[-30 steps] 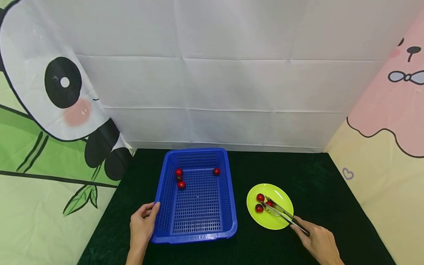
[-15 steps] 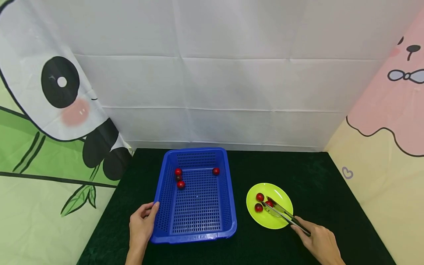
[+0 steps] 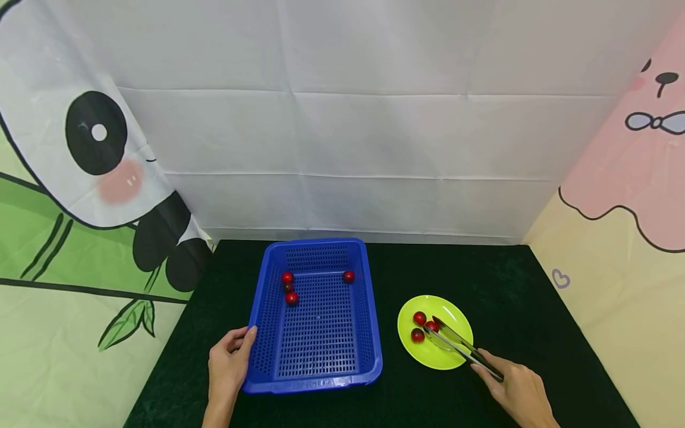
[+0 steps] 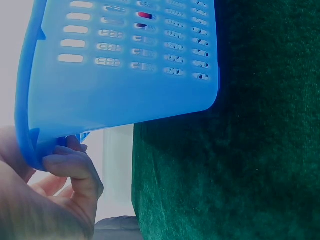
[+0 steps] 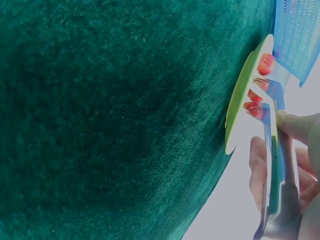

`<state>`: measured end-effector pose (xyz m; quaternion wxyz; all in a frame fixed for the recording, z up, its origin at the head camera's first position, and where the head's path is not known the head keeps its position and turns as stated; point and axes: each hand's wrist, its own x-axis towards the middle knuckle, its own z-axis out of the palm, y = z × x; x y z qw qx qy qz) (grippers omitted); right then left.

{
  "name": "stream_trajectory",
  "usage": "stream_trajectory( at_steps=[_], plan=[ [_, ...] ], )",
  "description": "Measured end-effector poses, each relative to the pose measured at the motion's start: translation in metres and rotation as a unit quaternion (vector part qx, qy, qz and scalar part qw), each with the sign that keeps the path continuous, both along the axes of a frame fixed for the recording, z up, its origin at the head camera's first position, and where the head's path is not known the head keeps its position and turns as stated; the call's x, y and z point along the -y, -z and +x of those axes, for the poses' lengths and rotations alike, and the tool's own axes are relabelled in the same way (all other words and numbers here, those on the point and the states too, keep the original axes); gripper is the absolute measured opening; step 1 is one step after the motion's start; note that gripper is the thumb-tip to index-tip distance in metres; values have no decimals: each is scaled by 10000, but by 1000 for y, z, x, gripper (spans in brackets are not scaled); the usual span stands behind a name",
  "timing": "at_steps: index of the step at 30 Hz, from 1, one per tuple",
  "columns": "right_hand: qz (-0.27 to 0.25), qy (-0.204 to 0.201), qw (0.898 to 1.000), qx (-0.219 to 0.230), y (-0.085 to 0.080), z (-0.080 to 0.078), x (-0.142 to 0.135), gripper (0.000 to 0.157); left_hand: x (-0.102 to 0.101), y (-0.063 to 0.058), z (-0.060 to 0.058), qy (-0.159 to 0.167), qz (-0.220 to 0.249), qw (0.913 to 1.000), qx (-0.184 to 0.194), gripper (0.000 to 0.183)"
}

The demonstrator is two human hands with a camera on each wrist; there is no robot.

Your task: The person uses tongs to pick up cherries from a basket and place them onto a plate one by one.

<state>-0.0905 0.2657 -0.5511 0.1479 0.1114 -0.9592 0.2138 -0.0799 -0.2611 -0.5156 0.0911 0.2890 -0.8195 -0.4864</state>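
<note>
My left hand (image 3: 230, 361) grips the rim of a blue plastic basket (image 3: 319, 348) at its left side, fingers curled over the edge in the left wrist view. My right hand (image 3: 518, 387) holds metal tongs (image 3: 465, 352) with fork-like ends. These reach over a yellow-green plate (image 3: 446, 359) bearing three cherry tomatoes. One cherry tomato (image 3: 431, 326) lies right at the parted tong tips; a redder tomato (image 3: 420, 318) and a darker tomato (image 3: 417, 335) sit to its left. In the right wrist view the tong arms (image 5: 280, 145) stand apart.
Inside the basket, several cherry tomatoes lie toward the back: a short row (image 3: 289, 288) on the left and a single tomato (image 3: 349, 276) on the right. Dark green cloth (image 3: 503, 285) covers the table. A white curtain (image 3: 369, 137) hangs behind it.
The tomato by the tong tips has shifted slightly left toward the other two, and the tips have spread a little and edged right. My left hand and the basket hold still.
</note>
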Motion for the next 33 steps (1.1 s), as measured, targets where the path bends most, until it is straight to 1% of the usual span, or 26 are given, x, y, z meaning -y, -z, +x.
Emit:
stream_trajectory(
  at_steps=[8,15,20,28,33],
  plan=[
    [10,-6,10000,-21,-5,1,-1,38,-1,-1,1,39,8,10000,-19,53],
    [47,73,9997,-238,-13,-2,-3,39,-1,-1,0,-1,-21,10000,4,53],
    [-38,-60,9994,-337,-21,-6,-4,43,-1,-1,1,-52,-45,10000,37,53],
    [-73,-182,9988,-440,-34,-15,-2,44,-1,-3,1,-24,-13,10000,40,50],
    [-81,-275,9976,-635,-42,-22,-1,44,-2,-4,0,-19,-52,10000,9,47]
  ],
)
